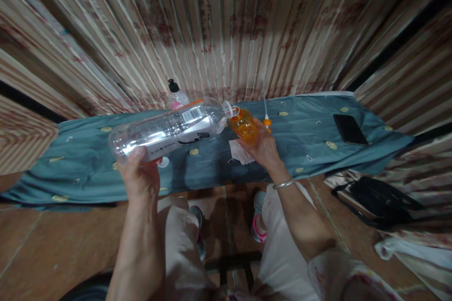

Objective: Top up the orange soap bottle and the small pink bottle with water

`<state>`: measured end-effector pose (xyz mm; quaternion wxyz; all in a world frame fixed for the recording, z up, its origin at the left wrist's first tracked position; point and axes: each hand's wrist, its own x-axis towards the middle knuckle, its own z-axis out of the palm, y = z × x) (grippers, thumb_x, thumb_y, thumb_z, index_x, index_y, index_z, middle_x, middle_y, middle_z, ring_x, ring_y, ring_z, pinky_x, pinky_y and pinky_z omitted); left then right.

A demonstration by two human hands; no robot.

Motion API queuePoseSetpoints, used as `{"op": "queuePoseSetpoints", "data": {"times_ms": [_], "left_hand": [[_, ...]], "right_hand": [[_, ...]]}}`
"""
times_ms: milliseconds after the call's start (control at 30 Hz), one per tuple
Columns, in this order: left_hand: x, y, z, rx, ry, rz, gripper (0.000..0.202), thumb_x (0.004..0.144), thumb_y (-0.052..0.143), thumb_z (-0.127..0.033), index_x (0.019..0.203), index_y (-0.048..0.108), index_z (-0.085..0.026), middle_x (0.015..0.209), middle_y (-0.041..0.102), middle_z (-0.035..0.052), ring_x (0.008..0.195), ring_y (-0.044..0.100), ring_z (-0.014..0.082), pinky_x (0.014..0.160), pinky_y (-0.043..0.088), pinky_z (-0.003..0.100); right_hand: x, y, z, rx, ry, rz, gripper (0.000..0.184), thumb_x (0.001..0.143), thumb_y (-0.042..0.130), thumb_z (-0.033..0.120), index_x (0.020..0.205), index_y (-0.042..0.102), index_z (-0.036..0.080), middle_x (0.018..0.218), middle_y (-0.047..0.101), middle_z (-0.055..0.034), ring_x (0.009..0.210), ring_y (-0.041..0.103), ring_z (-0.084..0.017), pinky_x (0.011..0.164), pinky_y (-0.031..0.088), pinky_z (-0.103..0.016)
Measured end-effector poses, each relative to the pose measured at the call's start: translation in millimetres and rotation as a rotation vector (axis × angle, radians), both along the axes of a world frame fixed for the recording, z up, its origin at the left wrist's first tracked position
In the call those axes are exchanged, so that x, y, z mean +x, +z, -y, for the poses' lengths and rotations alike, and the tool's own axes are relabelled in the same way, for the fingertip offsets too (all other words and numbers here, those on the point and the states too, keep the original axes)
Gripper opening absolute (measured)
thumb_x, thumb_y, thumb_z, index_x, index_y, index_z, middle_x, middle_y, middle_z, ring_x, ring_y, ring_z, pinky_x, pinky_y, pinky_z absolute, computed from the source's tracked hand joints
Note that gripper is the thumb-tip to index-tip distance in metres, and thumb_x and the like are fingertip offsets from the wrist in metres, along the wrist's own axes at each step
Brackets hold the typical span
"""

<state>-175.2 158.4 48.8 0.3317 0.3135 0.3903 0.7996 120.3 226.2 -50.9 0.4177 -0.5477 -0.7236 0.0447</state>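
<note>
"Bare forearms [137,249] are nearest, above pale trousers [181,254]. What are the hands gripping?"

"Left hand [139,174]: closed round the base end of a big clear bottle [165,134], tipped nearly flat. Right hand [263,146]: wrapped round a small orange bottle [245,126]."

"Where are the bottles?"

"Mouth to mouth over the green cloth [310,124]; I can't tell if they touch."

"Anything else?"

"An orange pump top [267,124] just beyond the right hand, and a phone [350,129] farther right."
</note>
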Motion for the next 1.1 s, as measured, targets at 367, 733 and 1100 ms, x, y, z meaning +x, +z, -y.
{"op": "queuePoseSetpoints", "data": {"times_ms": [367, 733, 1100], "left_hand": [[-0.1, 0.6, -0.2, -0.011, 0.012, -0.001, 0.064, 0.049, 0.085, -0.031, 0.111, 0.071, -0.021, 0.098, 0.07, 0.0043, 0.066, 0.056, 0.012, 0.042, 0.032, 0.018], [-3.5, -3.9, -2.4, 0.004, 0.011, 0.014, 0.072, 0.047, 0.088, -0.032, 0.116, 0.071, -0.022, 0.104, 0.072, 0.003, 0.066, 0.057, 0.0109, 0.042, 0.034, 0.017], [-2.3, -1.8, -2.8, 0.017, -0.004, 0.003, 0.07, 0.048, 0.087, -0.031, 0.116, 0.071, -0.023, 0.102, 0.071, 0.0025, 0.066, 0.057, 0.011, 0.04, 0.033, 0.017]], "right_hand": [[-0.1, -1.0, -0.5, 0.005, 0.003, 0.01, 0.081, 0.082, 0.084, 0.041, 0.147, 0.042, 0.017, 0.137, 0.068, -0.0207, 0.129, 0.067, -0.038, 0.106, 0.058, -0.061], [0.3, -3.2, -1.1, 0.015, 0.027, -0.003, 0.08, 0.086, 0.081, 0.042, 0.15, 0.04, 0.016, 0.14, 0.067, -0.0205, 0.133, 0.065, -0.038, 0.108, 0.056, -0.06], [-0.6, 0.9, -0.1, -0.008, 0.006, 0.003, 0.08, 0.082, 0.083, 0.04, 0.147, 0.043, 0.017, 0.136, 0.069, -0.0199, 0.129, 0.066, -0.038, 0.106, 0.058, -0.06]]}}
